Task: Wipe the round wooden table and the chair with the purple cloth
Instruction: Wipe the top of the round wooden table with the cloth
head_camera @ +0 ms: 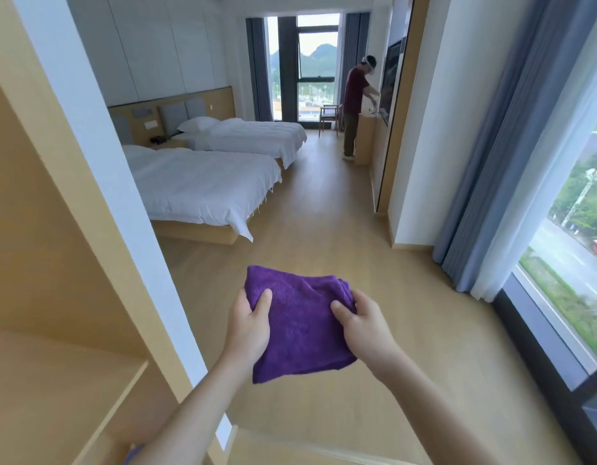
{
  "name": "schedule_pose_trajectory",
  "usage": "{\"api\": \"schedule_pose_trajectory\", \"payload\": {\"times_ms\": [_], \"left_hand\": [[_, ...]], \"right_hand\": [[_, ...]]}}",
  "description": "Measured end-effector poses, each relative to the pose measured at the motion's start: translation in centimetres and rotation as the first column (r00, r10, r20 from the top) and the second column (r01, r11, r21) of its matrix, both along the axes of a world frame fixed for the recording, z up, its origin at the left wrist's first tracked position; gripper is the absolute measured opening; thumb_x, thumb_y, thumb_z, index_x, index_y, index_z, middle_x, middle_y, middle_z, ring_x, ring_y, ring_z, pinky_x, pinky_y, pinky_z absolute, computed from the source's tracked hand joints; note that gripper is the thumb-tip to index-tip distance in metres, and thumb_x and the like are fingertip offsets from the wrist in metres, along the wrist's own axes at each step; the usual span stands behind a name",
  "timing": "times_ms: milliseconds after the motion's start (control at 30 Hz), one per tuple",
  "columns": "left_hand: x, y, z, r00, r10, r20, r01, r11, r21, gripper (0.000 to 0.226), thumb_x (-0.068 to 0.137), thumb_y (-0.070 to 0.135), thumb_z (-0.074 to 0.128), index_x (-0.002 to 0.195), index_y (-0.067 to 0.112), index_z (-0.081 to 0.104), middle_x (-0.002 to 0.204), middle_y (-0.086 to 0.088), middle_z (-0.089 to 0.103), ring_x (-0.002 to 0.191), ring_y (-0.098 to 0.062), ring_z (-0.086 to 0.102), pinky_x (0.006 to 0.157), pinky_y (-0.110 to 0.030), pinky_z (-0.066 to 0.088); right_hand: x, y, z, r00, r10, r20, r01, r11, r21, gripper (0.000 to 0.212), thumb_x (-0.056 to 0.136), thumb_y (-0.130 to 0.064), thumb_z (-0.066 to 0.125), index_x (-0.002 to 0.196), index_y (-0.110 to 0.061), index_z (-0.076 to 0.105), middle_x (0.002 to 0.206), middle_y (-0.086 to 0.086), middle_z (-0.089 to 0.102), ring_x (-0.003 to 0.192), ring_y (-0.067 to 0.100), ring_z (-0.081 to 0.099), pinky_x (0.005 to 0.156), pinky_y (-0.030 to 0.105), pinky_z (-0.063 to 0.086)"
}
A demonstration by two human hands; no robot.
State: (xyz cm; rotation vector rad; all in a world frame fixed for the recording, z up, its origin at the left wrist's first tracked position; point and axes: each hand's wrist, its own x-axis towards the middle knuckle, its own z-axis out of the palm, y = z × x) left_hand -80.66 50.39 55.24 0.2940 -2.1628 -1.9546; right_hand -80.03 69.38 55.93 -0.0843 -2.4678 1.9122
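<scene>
Open floor ahead of fingertips, nothing nr. Wooden shelving close left of left-hand fingers. Curtain & window right of right-hand fingers. Beds further ahead-left; person far ahead-right.

Purple cloth: I see one folded, plush square held up above the wooden floor, pinched at its left and right edges by my hands. Chair: wooden, upright, far off by the window.
</scene>
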Motion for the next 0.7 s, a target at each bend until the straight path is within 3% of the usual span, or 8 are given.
{"api": "schedule_pose_trajectory", "payload": {"times_ms": [133,267,567,700], "left_hand": [[-9.3,-1.4,1.9,1.0,-0.026,-0.009,0.025,1.0,-0.009,0.017,0.106,0.028,0.052,0.111,0.019,0.065,0.108,-0.003,0.073,0.1,-0.02,0.07,0.093,-0.045,0.057],[-19.5,-2.5,3.2,0.999,-0.019,-0.051,0.016,0.999,-0.049,0.02,0.106,0.025,0.051,0.112,0.012,0.065,0.107,-0.005,0.074,0.099,-0.019,0.071,0.082,-0.033,0.058],[-47.3,-3.8,2.8,0.987,0.16,-0.027,-0.16,0.987,0.023,0.023,0.106,0.025,0.054,0.114,0.008,0.066,0.109,-0.01,0.075,0.099,-0.023,0.073,0.091,-0.045,0.059],[-57.2,-6.4,3.6,0.962,0.273,0.011,-0.273,0.962,-0.003,0.021,0.105,0.028,0.054,0.111,0.012,0.065,0.108,-0.009,0.074,0.098,-0.022,0.072,0.093,-0.048,0.058]], "right_hand": [[-10.2,-0.9,1.0,1.0,0.006,-0.003,-0.006,1.0,-0.023,0.013,0.101,-0.013,0.055,0.099,-0.004,0.065,0.085,0.0,0.065,0.077,0.015,0.058,0.071,0.031,0.047],[-21.5,-1.6,1.5,0.999,0.038,-0.025,-0.04,0.998,-0.048,0.012,0.101,-0.014,0.058,0.102,-0.008,0.068,0.092,0.004,0.07,0.083,0.02,0.064,0.078,0.036,0.053],[-53.1,-3.2,1.9,0.967,0.243,-0.074,-0.234,0.966,0.111,0.012,0.101,-0.015,0.056,0.103,-0.009,0.066,0.102,0.01,0.073,0.093,0.028,0.067,0.087,0.045,0.054],[-65.6,-6.3,3.3,0.925,0.374,-0.064,-0.356,0.914,0.194,0.011,0.101,-0.016,0.056,0.097,-0.009,0.064,0.092,0.004,0.068,0.085,0.024,0.062,0.074,0.037,0.049]]}}
